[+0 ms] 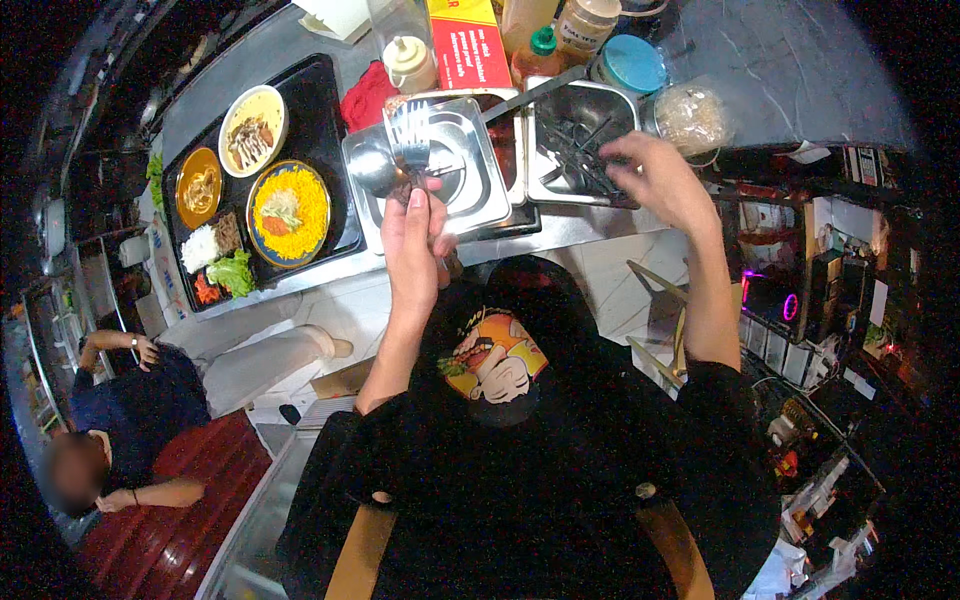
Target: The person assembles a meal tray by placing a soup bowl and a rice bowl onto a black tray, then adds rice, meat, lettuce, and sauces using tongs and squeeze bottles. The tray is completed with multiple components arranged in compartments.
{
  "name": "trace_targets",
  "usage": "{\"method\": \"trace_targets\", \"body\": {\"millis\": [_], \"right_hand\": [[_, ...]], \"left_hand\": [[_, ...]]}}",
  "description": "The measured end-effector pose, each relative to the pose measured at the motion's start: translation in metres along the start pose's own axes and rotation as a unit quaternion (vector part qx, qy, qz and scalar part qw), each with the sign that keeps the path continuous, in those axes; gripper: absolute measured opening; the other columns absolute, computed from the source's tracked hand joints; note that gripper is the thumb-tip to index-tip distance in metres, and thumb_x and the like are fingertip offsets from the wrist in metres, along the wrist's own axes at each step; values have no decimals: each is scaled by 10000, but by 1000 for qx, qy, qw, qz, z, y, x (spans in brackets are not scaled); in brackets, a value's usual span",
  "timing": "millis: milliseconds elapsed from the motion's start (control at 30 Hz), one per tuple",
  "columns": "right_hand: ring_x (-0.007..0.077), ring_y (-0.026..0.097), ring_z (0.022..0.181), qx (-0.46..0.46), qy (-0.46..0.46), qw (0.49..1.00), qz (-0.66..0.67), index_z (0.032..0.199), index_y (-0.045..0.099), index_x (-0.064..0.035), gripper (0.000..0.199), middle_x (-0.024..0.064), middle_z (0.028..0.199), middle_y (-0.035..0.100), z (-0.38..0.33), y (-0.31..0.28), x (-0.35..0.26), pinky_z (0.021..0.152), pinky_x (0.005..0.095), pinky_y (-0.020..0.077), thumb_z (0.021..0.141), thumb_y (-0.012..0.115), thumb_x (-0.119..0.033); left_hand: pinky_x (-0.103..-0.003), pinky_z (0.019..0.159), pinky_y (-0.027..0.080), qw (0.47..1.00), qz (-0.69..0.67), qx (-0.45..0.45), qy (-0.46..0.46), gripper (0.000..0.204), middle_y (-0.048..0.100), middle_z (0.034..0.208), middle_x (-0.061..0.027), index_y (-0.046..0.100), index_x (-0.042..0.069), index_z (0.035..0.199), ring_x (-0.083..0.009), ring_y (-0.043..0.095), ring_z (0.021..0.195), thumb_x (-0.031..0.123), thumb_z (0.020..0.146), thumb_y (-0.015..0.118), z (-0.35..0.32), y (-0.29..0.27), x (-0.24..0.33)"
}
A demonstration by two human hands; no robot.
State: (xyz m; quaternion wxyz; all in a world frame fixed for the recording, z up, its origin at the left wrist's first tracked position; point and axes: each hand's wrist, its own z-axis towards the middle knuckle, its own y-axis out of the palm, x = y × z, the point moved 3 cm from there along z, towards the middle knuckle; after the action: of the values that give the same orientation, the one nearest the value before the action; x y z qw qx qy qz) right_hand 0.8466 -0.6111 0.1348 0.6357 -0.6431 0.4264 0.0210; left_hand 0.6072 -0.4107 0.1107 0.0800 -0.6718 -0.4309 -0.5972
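Observation:
My left hand (410,235) is closed round the handles of a spoon (378,168) and a fork (407,130), holding them upright side by side. Behind them lies a shiny steel lid (485,180) over a container. To the right, my right hand (660,180) reaches over a steel pan (543,185) holding several thin dark strips (578,145) of a kind I cannot make out. Its thumb and fingers are bent and apart, the fingertips beside the strips; no held object shows between them.
At left, a black tray (345,215) bears a yellow rice plate (288,212), a white bowl (255,130), an orange-brown bowl (200,187) and other food. Squeeze bottles (408,65), a red-yellow box (468,45) and jars (690,118) stand behind. Another person (140,390) is at lower left.

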Motion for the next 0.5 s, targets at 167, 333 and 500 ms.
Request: {"method": "trace_targets", "body": {"millis": [167,333,500], "right_hand": [[387,635,1007,-85,-59,993,-51,1048,680,33,312,209,1033,675,-11,2,-16,889,454,507,848,656,-204],[366,633,996,4,-85,981,-174,912,702,11,174,174,930,685,47,21,21,860,447,507,807,611,-93],[341,642,975,-3,-164,904,-395,768,715,-27,102,156,849,682,69,55,35,956,439,466,736,619,-36]], "left_hand": [[-191,516,298,999,-34,-10,-3,222,378,737,38,525,61,1139,-31,291,581,251,1068,436,-2,-4,-5],[-198,526,299,1000,-23,0,-9,225,374,740,34,524,62,1149,-37,305,579,253,1071,434,-7,-6,-2],[-199,524,305,1000,-10,-2,-14,238,379,734,33,521,60,1151,-42,332,572,268,1069,439,-10,-3,0]]}}
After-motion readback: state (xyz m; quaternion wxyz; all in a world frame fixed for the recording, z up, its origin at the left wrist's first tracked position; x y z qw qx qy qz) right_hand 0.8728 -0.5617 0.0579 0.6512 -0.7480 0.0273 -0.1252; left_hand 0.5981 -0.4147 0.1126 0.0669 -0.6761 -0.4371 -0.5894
